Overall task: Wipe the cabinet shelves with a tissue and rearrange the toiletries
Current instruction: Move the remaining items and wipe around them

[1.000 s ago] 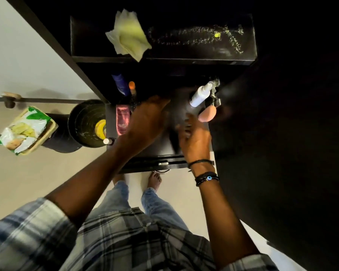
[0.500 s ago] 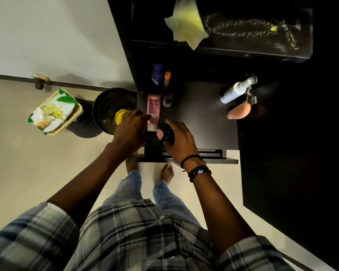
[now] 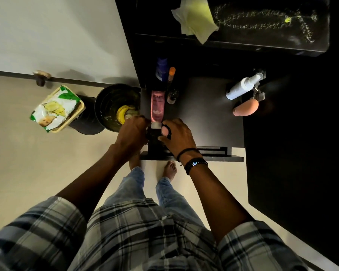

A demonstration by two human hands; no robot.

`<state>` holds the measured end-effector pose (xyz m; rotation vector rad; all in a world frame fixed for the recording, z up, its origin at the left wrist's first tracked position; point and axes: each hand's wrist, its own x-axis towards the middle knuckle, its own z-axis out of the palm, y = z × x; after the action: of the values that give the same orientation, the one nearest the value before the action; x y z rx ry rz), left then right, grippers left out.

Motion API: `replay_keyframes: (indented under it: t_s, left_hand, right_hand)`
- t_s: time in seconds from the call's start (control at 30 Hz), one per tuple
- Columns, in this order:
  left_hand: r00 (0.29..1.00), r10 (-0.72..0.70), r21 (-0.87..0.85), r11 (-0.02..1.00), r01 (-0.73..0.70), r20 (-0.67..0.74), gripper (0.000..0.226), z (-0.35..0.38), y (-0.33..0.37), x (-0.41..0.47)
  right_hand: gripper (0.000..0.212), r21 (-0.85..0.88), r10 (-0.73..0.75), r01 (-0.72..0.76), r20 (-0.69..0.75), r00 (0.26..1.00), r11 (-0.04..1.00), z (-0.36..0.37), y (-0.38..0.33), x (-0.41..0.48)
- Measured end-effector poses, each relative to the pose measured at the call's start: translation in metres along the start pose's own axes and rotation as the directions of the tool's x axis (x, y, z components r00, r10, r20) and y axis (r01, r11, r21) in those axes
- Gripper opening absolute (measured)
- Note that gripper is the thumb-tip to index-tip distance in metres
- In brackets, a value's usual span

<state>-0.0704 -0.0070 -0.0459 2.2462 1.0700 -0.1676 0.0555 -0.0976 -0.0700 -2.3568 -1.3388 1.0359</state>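
Change since half a second back is slight. The left hand point(image 3: 132, 132) and right hand point(image 3: 177, 136) still huddle at the near left corner of the dark cabinet shelf point(image 3: 207, 114). A second ago they were reaching further in over its middle.

The pink squeeze tube with a white cap point(image 3: 157, 106) lies where it lay, along the shelf's left edge. Its cap points to the near side and sits between the two hands. The right hand grasps a small black rounded object point(image 3: 169, 132) with the thumb pressed on it; I cannot make out what it is. The left hand's fingers curl down beside the cap, but the back of the hand hides them, so I cannot tell whether it grips anything.

The pale yellow crumpled tissue point(image 3: 196, 20) lies on the upper shelf point(image 3: 262, 39), well apart from both hands, and droops over the front edge.

At the far left of the lower shelf stand a blue bottle point(image 3: 161, 69), a slim orange-capped bottle point(image 3: 171, 75) and a small dark glass bottle point(image 3: 172, 95), all half lost in shadow. On the right, a white spray bottle point(image 3: 243, 87) lies near a peach egg-shaped sponge point(image 3: 247, 107). A small metal piece point(image 3: 258, 93) between them is too dim for me to name.

Left of the cabinet, a black bin point(image 3: 106, 98) holds a yellow banana peel point(image 3: 121, 114).
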Motion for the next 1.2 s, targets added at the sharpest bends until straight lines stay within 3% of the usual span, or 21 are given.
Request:
replay_keyframes:
  t_s: [0.27, 0.5, 0.63, 0.77, 1.07, 1.2]
  left_hand:
    - [0.997, 0.060, 0.033, 0.998, -0.059, -0.054, 0.025, 0.000, 0.009, 0.001]
    - [0.991, 0.102, 0.001, 0.995, -0.102, -0.085, 0.020, 0.000, 0.035, 0.006]
    - [0.990, 0.124, -0.022, 0.992, -0.126, -0.065, 0.026, 0.007, 0.059, 0.019]
    - [0.981, 0.182, -0.043, 0.982, -0.185, -0.074, 0.024, 0.018, 0.092, 0.040]
    - [0.959, 0.278, -0.042, 0.959, -0.280, -0.051, 0.031, 0.051, 0.152, 0.083]
    - [0.945, 0.326, -0.034, 0.944, -0.327, -0.040, 0.033, 0.058, 0.169, 0.096]
  right_hand:
    - [0.024, -0.010, 0.008, -0.009, -0.067, 0.998, 1.000, 0.002, 0.006, 0.006]
    - [0.035, 0.031, 0.084, -0.080, -0.146, 0.986, 0.996, -0.016, 0.018, 0.007]
    - [0.044, 0.099, 0.164, -0.140, -0.300, 0.940, 0.985, -0.045, 0.044, 0.000]
    - [0.035, 0.207, 0.289, -0.219, -0.417, 0.862, 0.953, -0.072, 0.080, -0.009]
    - [0.027, 0.266, 0.489, -0.411, -0.450, 0.747, 0.872, -0.097, 0.137, -0.024]
    - [0.025, 0.271, 0.516, -0.439, -0.427, 0.743, 0.857, -0.097, 0.141, -0.025]
